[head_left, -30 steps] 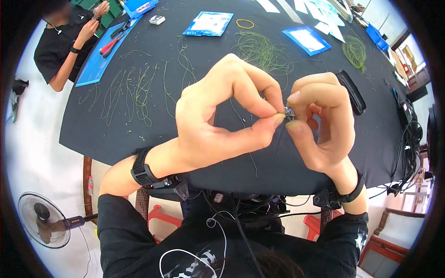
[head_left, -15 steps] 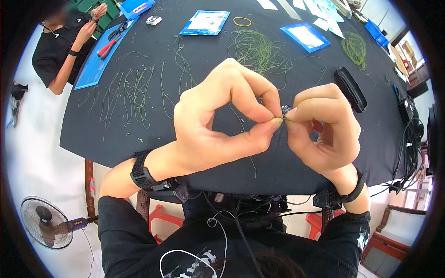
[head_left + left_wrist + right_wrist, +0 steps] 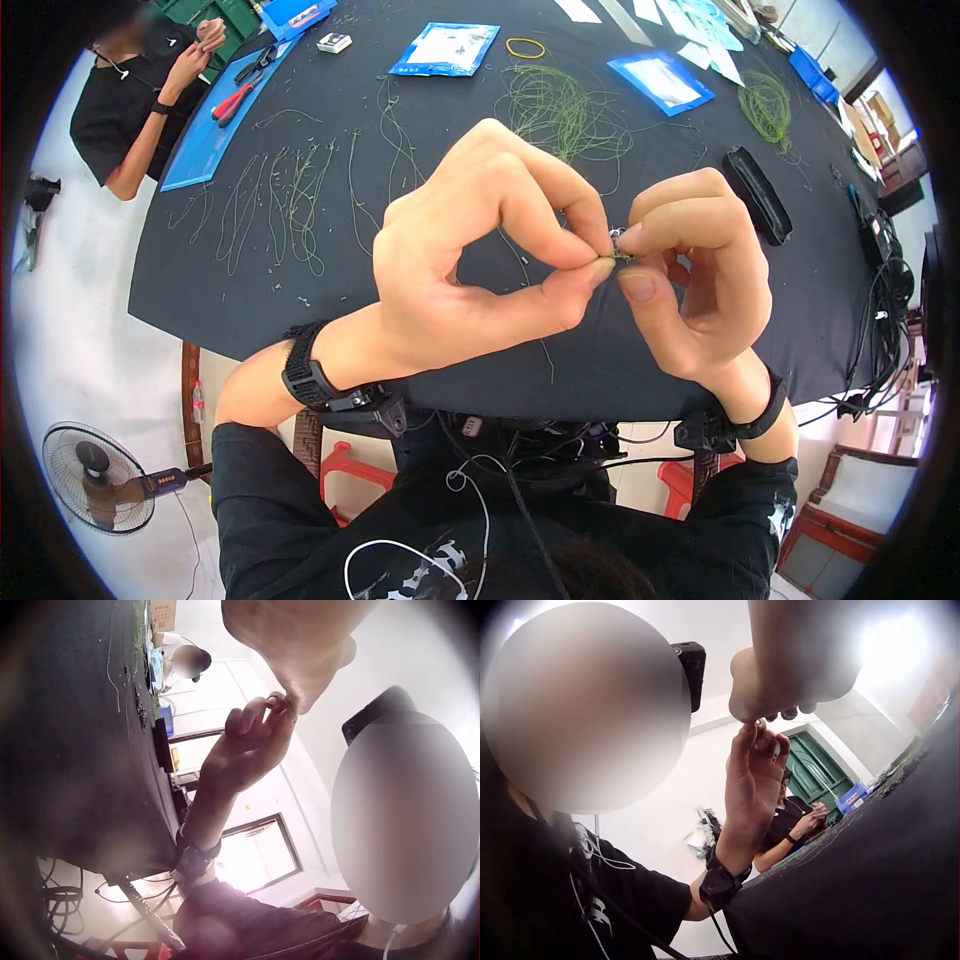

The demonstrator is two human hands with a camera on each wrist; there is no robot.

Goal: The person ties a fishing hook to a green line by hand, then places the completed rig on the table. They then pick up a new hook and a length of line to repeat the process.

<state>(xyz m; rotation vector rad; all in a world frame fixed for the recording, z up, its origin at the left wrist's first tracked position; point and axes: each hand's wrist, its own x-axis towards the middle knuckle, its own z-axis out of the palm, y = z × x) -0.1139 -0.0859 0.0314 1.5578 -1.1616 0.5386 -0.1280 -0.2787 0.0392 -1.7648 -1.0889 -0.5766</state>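
Both hands meet above the dark cloth-covered table (image 3: 250,310) in the head view. Thumb and index fingertip of my left hand (image 3: 420,260) pinch a thin green line (image 3: 619,257). A tiny silvery metal piece (image 3: 617,237) shows at the index fingertip of my right hand (image 3: 715,265). That hand's fingers are curled around the piece, which they mostly hide; its thumb sits slightly lower, close to the line. In the left wrist view the fingertips of both hands come together, the right hand (image 3: 251,746) below. The right wrist view has the left hand (image 3: 754,787) from below.
A loose tangle of green line (image 3: 560,110) lies beyond the hands, with knotted lengths (image 3: 300,215) at left. A black open case (image 3: 757,195) is beside the right hand. Blue packets (image 3: 445,50), a yellow rubber band (image 3: 526,47) and red-handled pliers (image 3: 233,105) lie farther back.
The right thumb and index fingertip came together at the line, then parted slightly. The silvery piece now shows less than a second ago. My left hand keeps its pinch, nearly still.
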